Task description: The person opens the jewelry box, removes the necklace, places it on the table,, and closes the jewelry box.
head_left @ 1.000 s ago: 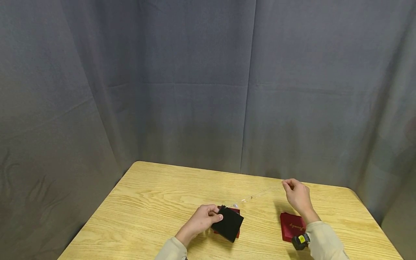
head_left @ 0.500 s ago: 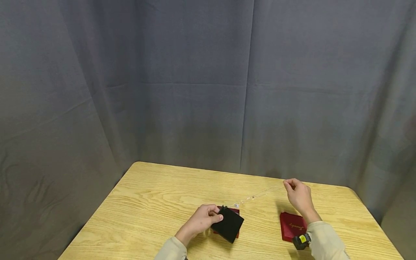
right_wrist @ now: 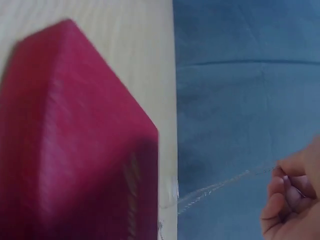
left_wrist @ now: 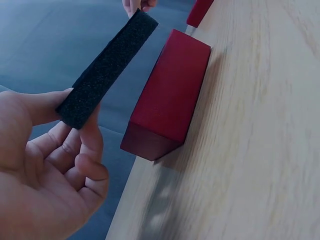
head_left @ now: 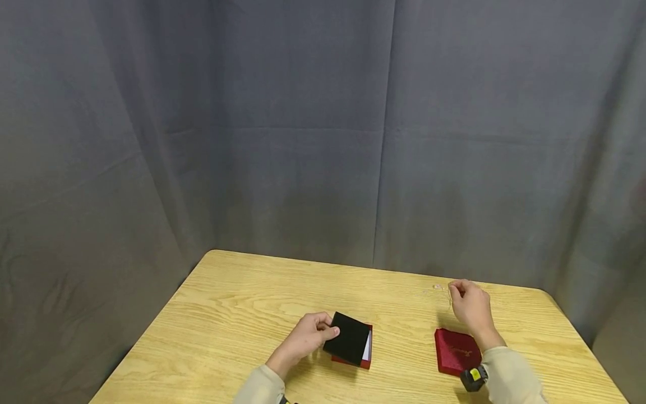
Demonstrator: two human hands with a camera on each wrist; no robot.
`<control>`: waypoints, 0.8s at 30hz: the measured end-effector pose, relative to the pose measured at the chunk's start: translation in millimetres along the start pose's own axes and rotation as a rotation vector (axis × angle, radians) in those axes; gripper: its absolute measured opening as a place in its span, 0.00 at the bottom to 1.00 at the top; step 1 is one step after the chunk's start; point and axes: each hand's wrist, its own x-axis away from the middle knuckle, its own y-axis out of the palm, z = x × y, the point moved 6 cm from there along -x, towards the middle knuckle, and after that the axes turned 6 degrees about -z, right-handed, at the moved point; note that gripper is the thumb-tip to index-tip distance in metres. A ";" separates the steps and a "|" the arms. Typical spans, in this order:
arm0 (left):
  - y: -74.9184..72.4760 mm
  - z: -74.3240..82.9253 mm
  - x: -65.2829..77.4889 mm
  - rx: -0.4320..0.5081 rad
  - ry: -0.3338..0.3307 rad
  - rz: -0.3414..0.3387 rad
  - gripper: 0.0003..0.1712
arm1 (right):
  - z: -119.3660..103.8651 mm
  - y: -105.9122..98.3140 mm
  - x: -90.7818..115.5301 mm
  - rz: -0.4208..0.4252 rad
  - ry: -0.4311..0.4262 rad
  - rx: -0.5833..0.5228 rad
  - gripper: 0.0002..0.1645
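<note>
My left hand [head_left: 309, 335] pinches a black foam pad [head_left: 347, 339] by its left edge between thumb and fingers. Tilted, the pad hangs over an open red box base [head_left: 367, 363], hiding most of it; a strip of white shows inside. The left wrist view has the pad [left_wrist: 107, 72] apart from the box base [left_wrist: 170, 90]. Further right, my right hand [head_left: 473, 310] is raised and pinches a thin chain necklace [right_wrist: 210, 189] between thumb and fingertip. A small shiny part of the necklace [head_left: 438, 287] appears left of those fingers.
The red box lid [head_left: 454, 352], with gold lettering, lies on the wooden table [head_left: 242, 325] below my right wrist. Grey curtains [head_left: 303, 168] hang behind the table's far edge.
The necklace, stretched earlier from the pad to my right hand, has come away from the pad and swung toward the right hand. The pad has shifted slightly left and up, baring more of the box.
</note>
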 end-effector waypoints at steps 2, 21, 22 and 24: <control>0.1 -0.5 0.2 -0.002 -0.005 0.004 0.08 | -3.5 6.4 2.0 -0.001 -0.025 0.010 0.11; -0.7 -2.6 -0.6 0.029 0.004 0.026 0.10 | -37.6 65.6 22.1 -0.251 -0.186 0.160 0.04; -0.5 -2.5 -0.5 0.028 0.006 0.026 0.10 | -38.4 67.5 23.2 -0.262 -0.185 0.164 0.04; 0.1 -2.9 -0.5 0.026 0.011 0.026 0.10 | -39.1 71.4 24.8 -0.276 -0.189 0.175 0.04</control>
